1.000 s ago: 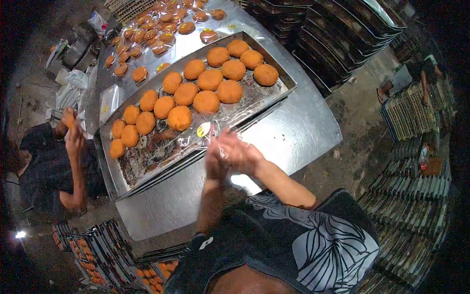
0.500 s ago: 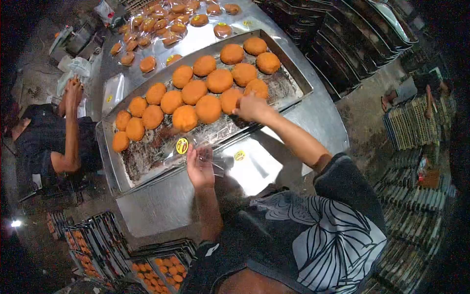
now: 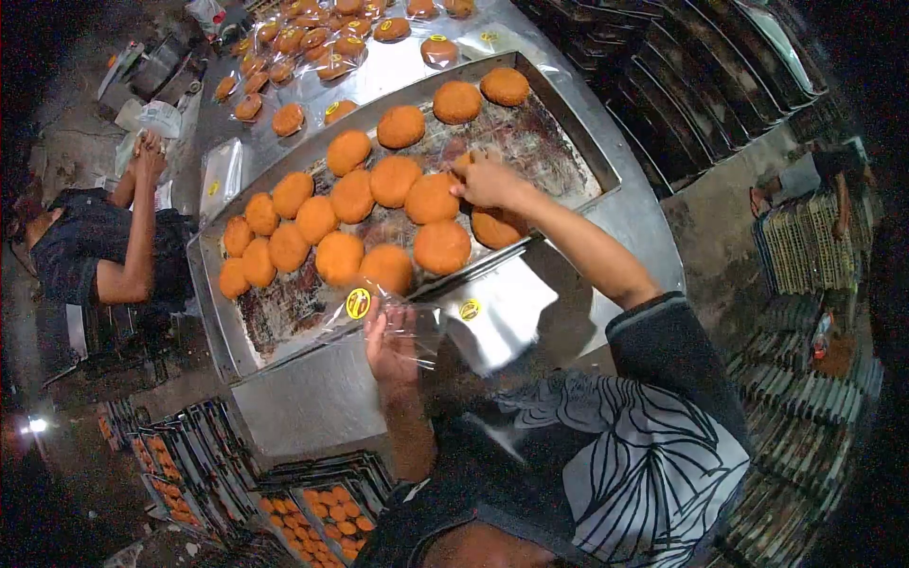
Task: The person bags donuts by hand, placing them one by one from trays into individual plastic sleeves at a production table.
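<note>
Buns [image 3: 339, 257], unwrapped: approx. 18 pcs visible on metal tray [image 3: 561, 142], which sits on steel worktop [image 3: 312, 407]; exact qty n/a, as R hand [image 3: 492, 182] hides part of the group. Bagged buns [image 3: 438, 53], many w/ yellow labels, lie grouped on worktop at far side of tray, some overlapping; too many to count reliably. Est. status: substantial qty done, tray approx. ½ covered & outstanding. Bare, stained metal shows at tray's R end & along near L side. L hand: fingers closed on clear bag [image 3: 402, 327] w/ yellow label [image 3: 358, 303], no bun seen inside, so current pc. judged incomplete. R hand: fingers bent down among buns, touching edge of 1; firm grip or not, cannot tell. Flat clear bags [image 3: 497, 317], also labelled, at near side of tray; bag pack [image 3: 221, 180] beside tray's L end. Addl. stock: buns on racked trays [image 3: 331, 511] below worktop, no wrapping discernible. Co-worker [image 3: 123, 246] at L, hands together, contents unclear.
</note>
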The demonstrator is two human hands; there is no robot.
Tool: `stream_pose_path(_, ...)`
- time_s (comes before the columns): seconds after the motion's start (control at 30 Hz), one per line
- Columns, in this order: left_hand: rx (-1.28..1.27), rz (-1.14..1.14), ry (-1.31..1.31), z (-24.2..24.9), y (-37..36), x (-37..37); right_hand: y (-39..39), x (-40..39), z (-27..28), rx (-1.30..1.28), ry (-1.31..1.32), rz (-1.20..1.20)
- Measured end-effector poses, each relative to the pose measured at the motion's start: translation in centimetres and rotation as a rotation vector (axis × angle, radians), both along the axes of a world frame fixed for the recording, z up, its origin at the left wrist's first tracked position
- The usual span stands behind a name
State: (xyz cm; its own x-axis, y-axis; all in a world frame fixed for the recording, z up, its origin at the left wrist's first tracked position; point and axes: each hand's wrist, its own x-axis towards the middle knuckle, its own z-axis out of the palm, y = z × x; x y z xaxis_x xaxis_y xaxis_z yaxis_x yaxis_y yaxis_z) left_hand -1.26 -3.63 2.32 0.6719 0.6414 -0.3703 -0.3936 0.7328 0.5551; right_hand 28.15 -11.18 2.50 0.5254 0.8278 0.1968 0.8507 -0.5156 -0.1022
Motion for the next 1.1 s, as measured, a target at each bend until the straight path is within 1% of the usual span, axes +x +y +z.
stream_pose_path(0.03, 0.012, 0.017, 0.073, 1.4, -0.4, 0.6, 0.5, 1.5, 0.8, -0.083, 0.194, -0.017)
stream_pose_path(0.07, 0.019, 0.03, 0.07, 2.4, -0.4, 0.7, 1.1, 3.8, 1.7, -0.166, 0.388, -0.027)
stream_pose_path(0.1, 0.012, 0.031, 0.044, 3.1, -0.5, 0.8, 1.4, 5.7, 4.4, -0.223, 0.488, -0.182)
stream_pose_path(0.13, 0.005, 0.034, 0.019, 3.4, -0.7, 0.6, 2.1, 9.1, 3.8, -0.194, 0.384, -0.27)
stream_pose_path(0.17, 0.029, 0.015, -0.049, 2.0, 0.0, -0.4, 2.5, 12.6, 2.9, -0.188, 0.201, -0.266)
stream_pose_path(0.2, 0.035, 0.037, -0.051, 2.3, 0.0, -1.0, 1.7, 14.3, 3.5, -0.09, 0.083, -0.334)
stream_pose_path(0.23, 0.026, 0.066, -0.068, 2.7, -0.2, -1.5, 1.3, 17.5, -0.2, -0.086, 0.068, -0.365)
stream_pose_path(0.27, 0.018, 0.092, -0.086, 3.0, -0.2, -2.1, 1.3, 18.7, -3.4, -0.007, 0.047, -0.371)
stream_pose_path(0.33, 0.066, 0.115, -0.069, 2.6, 0.1, -3.6, 2.4, 18.3, -5.9, 0.062, 0.027, -0.255)
stream_pose_path(0.4, -0.006, 0.191, -0.042, 2.4, 0.2, -4.3, 2.9, 12.5, -2.8, -0.096, 0.108, -0.178)
stream_pose_path(0.43, -0.018, 0.216, -0.036, 2.3, 0.1, -4.4, 2.5, 9.5, -0.9, -0.037, 0.084, -0.156)
stream_pose_path(0.47, -0.016, 0.222, -0.043, 2.6, 0.2, -4.3, 2.5, 8.6, -0.9, -0.039, 0.032, -0.244)
stream_pose_path(0.53, -0.088, 0.238, -0.085, 3.6, 0.4, -4.4, 2.6, 9.6, -2.0, 0.108, 0.199, -0.416)
stream_pose_path(0.6, -0.066, 0.288, -0.175, 4.5, 1.2, -4.7, 1.9, 10.6, -1.5, 0.254, 0.337, -0.41)
stream_pose_path(0.63, -0.093, 0.344, -0.223, 5.1, 1.5, -4.8, 1.4, 10.2, -0.8, 0.269, 0.296, -0.369)
stream_pose_path(0.67, -0.115, 0.394, -0.272, 5.4, 2.0, -4.9, 0.0, 5.7, 3.7, 0.373, 0.349, -0.309)
stream_pose_path(0.7, -0.112, 0.398, -0.268, 5.1, 2.8, -4.9, -0.3, 2.9, 3.4, 0.559, 0.174, -0.149)
stream_pose_path(0.77, -0.255, 0.566, -0.307, 4.4, 4.1, -4.0, -2.4, -9.6, 8.3, 0.723, 0.405, 0.115)
stream_pose_path(0.8, -0.259, 0.558, -0.305, 4.5, 3.7, -3.4, -2.4, -12.8, 7.8, 0.717, 0.181, 0.39)
stream_pose_path(0.83, -0.192, 0.497, -0.225, 4.6, 2.8, -2.4, -3.1, -16.5, 9.1, 0.618, 0.136, 0.543)
stream_pose_path(0.87, -0.126, 0.43, -0.145, 4.6, 1.6, -1.6, -2.5, -18.3, 7.5, 0.491, 0.058, 0.515)
stream_pose_path(0.9, 0.169, 0.237, -0.213, 3.6, 0.4, -1.1, -2.2, -19.3, 8.4, 0.524, 0.162, 0.474)
stream_pose_path(0.93, 0.158, 0.213, -0.212, 3.4, 0.2, -1.0, -3.0, -19.7, 8.9, 0.518, 0.159, 0.449)
stream_pose_path(1.0, 0.12, 0.003, -0.161, 3.4, 0.4, -0.7, -4.2, -20.4, 9.7, 0.42, 0.375, 0.299)
stream_pose_path(1.03, 0.086, -0.047, -0.199, 5.2, -0.4, -0.8, -4.9, -20.8, 7.7, 0.449, 0.251, 0.366)
stream_pose_path(1.07, 0.088, -0.058, -0.214, 5.2, -1.4, -0.4, -6.1, -21.6, 7.8, 0.52, 0.26, 0.324)
stream_pose_path(1.1, 0.312, 0.018, -0.134, 4.8, -2.7, -0.1, -6.0, -21.5, 7.9, 0.524, 0.279, 0.258)
